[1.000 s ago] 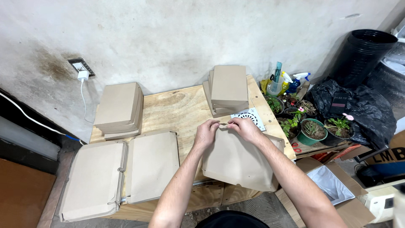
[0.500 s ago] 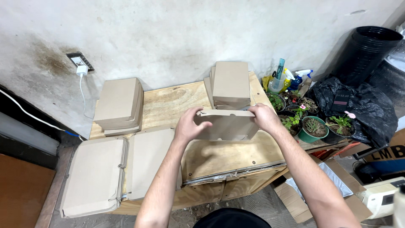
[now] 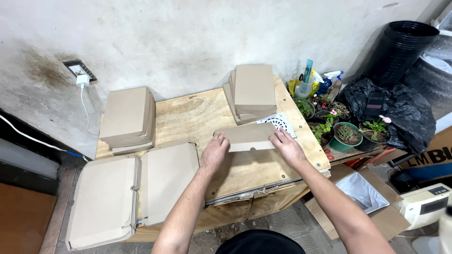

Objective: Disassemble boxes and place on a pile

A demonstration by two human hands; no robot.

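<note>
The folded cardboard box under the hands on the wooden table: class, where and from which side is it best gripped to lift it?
Probably by its two short ends, from left and right. The folded cardboard box lies flat and long crosswise, and the left hand and right hand already sit at those ends on the wooden table.

A second ago I had a big flat sheet of cardboard up in front of me, both hands pinching its top edge. Now it is a small folded cardboard box (image 3: 248,137) lying flat on the table (image 3: 188,115), with my left hand (image 3: 214,151) and right hand (image 3: 288,147) moved apart to its two ends, pressing it down.
</note>
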